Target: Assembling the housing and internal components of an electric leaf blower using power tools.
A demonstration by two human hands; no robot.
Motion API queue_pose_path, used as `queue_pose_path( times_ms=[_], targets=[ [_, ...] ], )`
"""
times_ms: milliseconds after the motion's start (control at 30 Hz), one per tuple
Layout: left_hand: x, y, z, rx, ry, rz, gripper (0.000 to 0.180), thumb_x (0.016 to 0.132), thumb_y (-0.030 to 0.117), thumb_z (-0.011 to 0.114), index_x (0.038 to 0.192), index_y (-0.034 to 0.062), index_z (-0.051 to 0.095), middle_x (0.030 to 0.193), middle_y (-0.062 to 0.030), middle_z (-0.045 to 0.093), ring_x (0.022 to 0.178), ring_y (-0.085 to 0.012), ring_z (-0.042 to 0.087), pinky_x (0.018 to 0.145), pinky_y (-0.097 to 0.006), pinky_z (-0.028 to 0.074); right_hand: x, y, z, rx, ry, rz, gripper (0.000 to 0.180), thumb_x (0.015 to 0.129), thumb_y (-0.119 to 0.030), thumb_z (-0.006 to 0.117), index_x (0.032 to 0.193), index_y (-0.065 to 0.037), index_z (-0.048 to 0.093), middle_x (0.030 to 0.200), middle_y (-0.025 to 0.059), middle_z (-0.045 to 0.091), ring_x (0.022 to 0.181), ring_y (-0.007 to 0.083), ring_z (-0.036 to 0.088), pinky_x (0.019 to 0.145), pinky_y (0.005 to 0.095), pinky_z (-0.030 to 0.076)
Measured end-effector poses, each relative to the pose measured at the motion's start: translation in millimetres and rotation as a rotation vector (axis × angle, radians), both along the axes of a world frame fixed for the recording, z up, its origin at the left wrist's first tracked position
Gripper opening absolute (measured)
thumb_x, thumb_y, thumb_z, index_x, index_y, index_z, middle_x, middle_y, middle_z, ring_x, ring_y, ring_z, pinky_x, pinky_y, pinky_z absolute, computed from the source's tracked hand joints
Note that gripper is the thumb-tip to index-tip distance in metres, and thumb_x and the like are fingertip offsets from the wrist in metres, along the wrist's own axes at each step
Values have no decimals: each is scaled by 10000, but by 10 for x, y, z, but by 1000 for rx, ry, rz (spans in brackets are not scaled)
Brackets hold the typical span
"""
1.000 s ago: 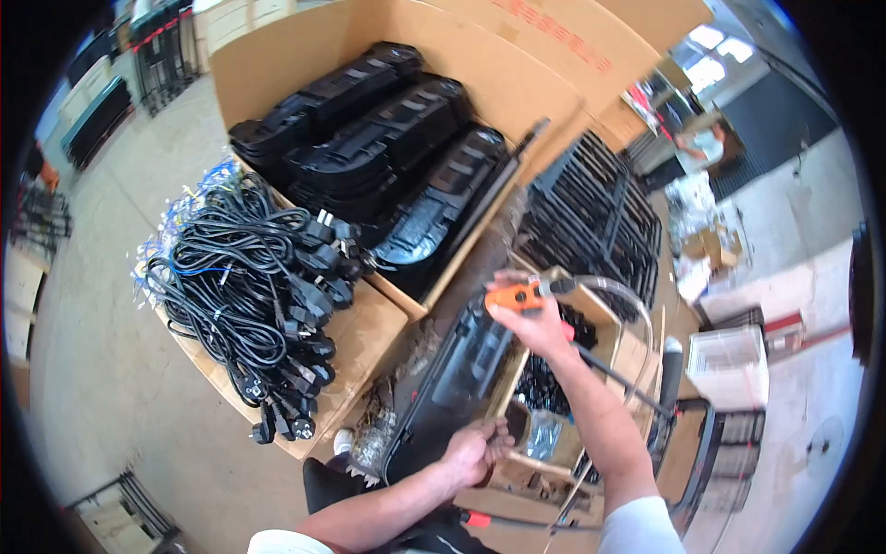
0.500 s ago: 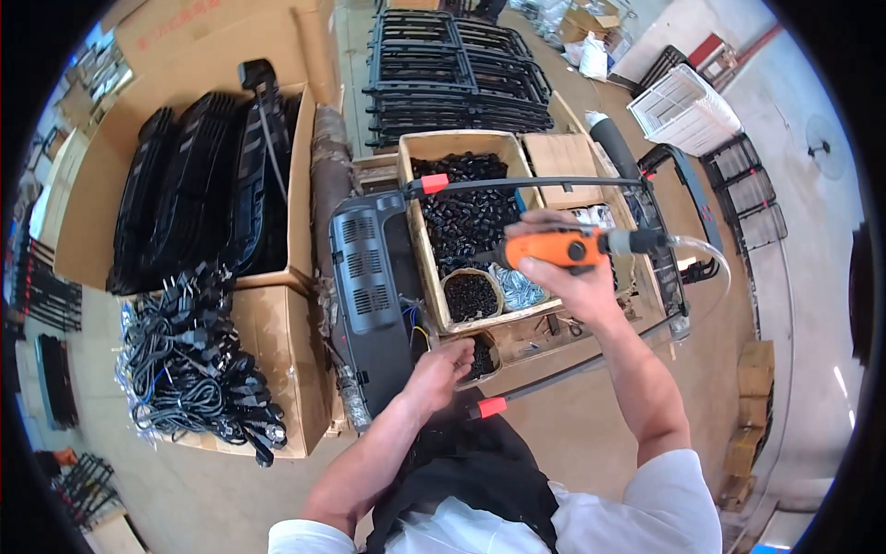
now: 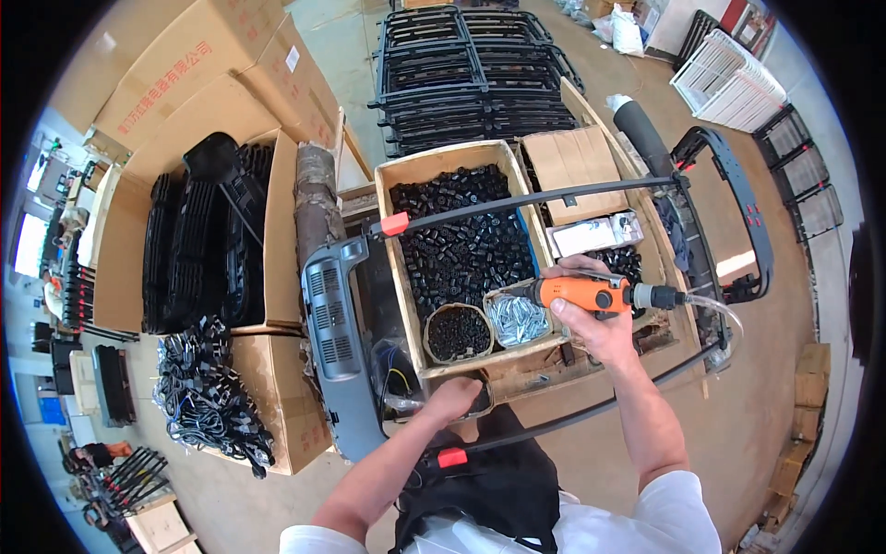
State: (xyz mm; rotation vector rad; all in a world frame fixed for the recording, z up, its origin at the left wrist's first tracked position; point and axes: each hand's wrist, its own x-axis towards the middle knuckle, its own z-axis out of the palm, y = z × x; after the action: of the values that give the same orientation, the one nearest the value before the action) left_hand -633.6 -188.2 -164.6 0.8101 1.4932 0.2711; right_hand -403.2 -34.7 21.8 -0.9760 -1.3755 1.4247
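My right hand point(image 3: 600, 325) is wrapped round an orange air screwdriver point(image 3: 577, 295), held level above the parts box, with a clear hose point(image 3: 724, 312) at its right end. My left hand point(image 3: 452, 399) reaches over a small container of dark small parts point(image 3: 480, 393) at the box's near side. Its fingers look curled; their tips and anything in them are hidden. Around both hands lies a black frame point(image 3: 554, 415) with red corner pieces point(image 3: 452, 458) and a dark grey vented panel point(image 3: 337, 355) on its left.
The wooden parts box point(image 3: 413, 343) holds black caps point(image 3: 461, 231), silver hardware point(image 3: 519, 319) and a round tub of small black parts point(image 3: 459, 334). Left stand cartons with black panels point(image 3: 189, 245) and bundled power cords point(image 3: 214, 397). Stacked black frames point(image 3: 475, 83) lie beyond.
The view has shifted, showing more on the left. My left hand has gone lower over the small container. The screwdriver stays in my right hand, now nearer the silver hardware.
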Motion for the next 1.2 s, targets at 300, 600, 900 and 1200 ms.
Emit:
queue_pose_path(
  times_ms=[300, 600, 900, 1200],
  targets=[
    [-372, 1650, -307, 552, 644, -16, 471, 946, 226, 729, 1377, 140, 561, 1196, -207, 632, 1129, -413, 677, 939, -497, 562, 72, 421, -747, -182, 88, 24, 543, 885, -31, 792, 1372, 5, 553, 1295, 157, 683, 1217, 218, 653, 1082, 383, 528],
    [-311, 2225, -797, 519, 714, -629, 354, 981, 157, 660, 1311, 104, 544, 1256, -248, 623, 1140, -435, 674, 947, -517, 561, 134, 728, -1120, -312, 51, -38, 549, 889, -28, 785, 1384, 9, 549, 1305, 150, 666, 1213, 201, 646, 1083, 358, 524],
    [-452, 1814, -137, 208, -542, 761, 284, 1062, 127, 519, 1338, 72, 554, 1029, -92, 669, 855, -181, 640, 694, -311, 503, -420, 1010, -2321, -440, -314, -66, 282, 961, -201, 727, 1115, 32, 693, 877, 80, 696, 829, 149, 675, 801, 297, 540],
    [-197, 713, 380, 175, -623, 907, 301, 1097, 162, 511, 1382, 78, 560, 1029, -48, 676, 842, -131, 625, 708, -287, 502, -536, 567, -2468, -173, -1137, 310, 414, 906, -385, 773, 944, 27, 772, 1010, 302, 738, 999, 459, 721, 917, 524, 571]
  ],
)
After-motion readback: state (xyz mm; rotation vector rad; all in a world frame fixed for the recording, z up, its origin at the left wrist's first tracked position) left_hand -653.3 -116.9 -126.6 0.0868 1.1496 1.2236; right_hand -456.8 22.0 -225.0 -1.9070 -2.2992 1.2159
